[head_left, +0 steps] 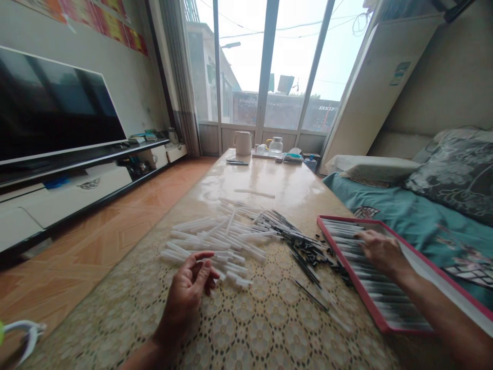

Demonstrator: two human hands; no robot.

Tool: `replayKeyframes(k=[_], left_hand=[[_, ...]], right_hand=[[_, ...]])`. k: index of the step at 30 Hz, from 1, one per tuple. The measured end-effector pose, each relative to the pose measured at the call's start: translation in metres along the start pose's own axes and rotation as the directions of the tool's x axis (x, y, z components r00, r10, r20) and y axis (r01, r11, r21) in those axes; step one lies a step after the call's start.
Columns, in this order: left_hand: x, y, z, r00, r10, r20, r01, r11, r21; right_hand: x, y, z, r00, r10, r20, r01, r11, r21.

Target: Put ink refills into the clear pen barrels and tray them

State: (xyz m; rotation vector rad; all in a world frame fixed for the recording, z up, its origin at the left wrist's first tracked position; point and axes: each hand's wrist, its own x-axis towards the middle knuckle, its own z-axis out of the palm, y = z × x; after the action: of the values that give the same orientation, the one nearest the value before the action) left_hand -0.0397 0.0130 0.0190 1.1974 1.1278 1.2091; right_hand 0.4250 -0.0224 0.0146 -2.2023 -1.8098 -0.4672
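Left hand point(185, 300) half-curled, empty, white plastic tubes point(208, 241) at its 12 o'clock, long axes mostly 9-to-3; open right hand point(382, 252) rests on red-framed tray point(348, 275).

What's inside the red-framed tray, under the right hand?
The red-framed tray holds pale tubes lying side by side in tight rows. The right hand rests on them, so the tubes beneath it are covered, and the tray's floor cannot be seen.

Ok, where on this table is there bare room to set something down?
Bare tabletop lies between the white tubes and the white jug. Patterned cloth shows between the left hand and the red-framed tray. Crowded: where black rods meet the tray.
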Motion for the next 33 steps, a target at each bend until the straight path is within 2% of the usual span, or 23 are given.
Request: replayKeyframes(k=[3, 4, 5, 8, 11, 13, 17, 23, 25, 28, 33], left_hand=[[-0.001, -0.003, 0.001, 1.0, -0.004, -0.01, 0.004, 1.0, 0.01], [-0.001, -0.004, 0.001, 1.0, -0.009, -0.005, 0.009, 1.0, 0.022], [-0.002, -0.006, 0.001, 1.0, -0.011, 0.009, 0.011, 0.999, 0.036], [-0.006, -0.01, 0.002, 0.995, -0.014, 0.098, 0.003, 0.993, 0.116], [-0.009, -0.012, 0.003, 0.977, -0.02, 0.211, -0.025, 0.978, 0.206], [-0.011, -0.014, 0.003, 0.963, -0.017, 0.267, -0.049, 0.97, 0.238], [-0.011, -0.014, 0.004, 0.95, 0.003, 0.313, -0.093, 0.957, 0.274], [-0.01, -0.012, 0.004, 0.961, -0.007, 0.276, -0.061, 0.97, 0.235], [-0.01, -0.011, 0.006, 0.959, -0.056, 0.277, 0.016, 0.989, 0.146], [-0.011, -0.008, 0.011, 0.923, -0.155, 0.353, 0.183, 0.982, -0.049], [-0.011, -0.013, 0.013, 0.86, -0.255, 0.442, 0.41, 0.861, -0.302]], right_hand=[[0.0, -0.039, -0.003, 0.999, -0.025, -0.041, 0.028, 0.996, 0.086], [-0.001, -0.059, -0.005, 0.998, -0.054, -0.039, 0.059, 0.989, 0.134], [-0.004, -0.082, -0.007, 0.997, -0.071, -0.019, 0.073, 0.964, 0.257], [-0.014, -0.154, -0.011, 0.981, -0.186, 0.059, 0.13, 0.849, 0.512], [-0.023, -0.209, -0.01, 0.964, -0.258, 0.068, 0.18, 0.818, 0.546], [-0.024, -0.231, -0.008, 0.963, -0.261, 0.064, 0.189, 0.827, 0.529], [-0.02, -0.246, -0.004, 0.975, -0.214, 0.056, 0.164, 0.867, 0.471], [-0.021, -0.231, -0.003, 0.98, -0.19, 0.066, 0.138, 0.875, 0.464], [-0.027, -0.224, -0.01, 0.986, -0.14, 0.088, 0.076, 0.857, 0.51], [-0.04, -0.224, -0.026, 0.982, -0.096, 0.164, -0.032, 0.765, 0.643], [-0.064, -0.25, -0.047, 0.96, -0.221, 0.17, 0.004, 0.621, 0.784]])
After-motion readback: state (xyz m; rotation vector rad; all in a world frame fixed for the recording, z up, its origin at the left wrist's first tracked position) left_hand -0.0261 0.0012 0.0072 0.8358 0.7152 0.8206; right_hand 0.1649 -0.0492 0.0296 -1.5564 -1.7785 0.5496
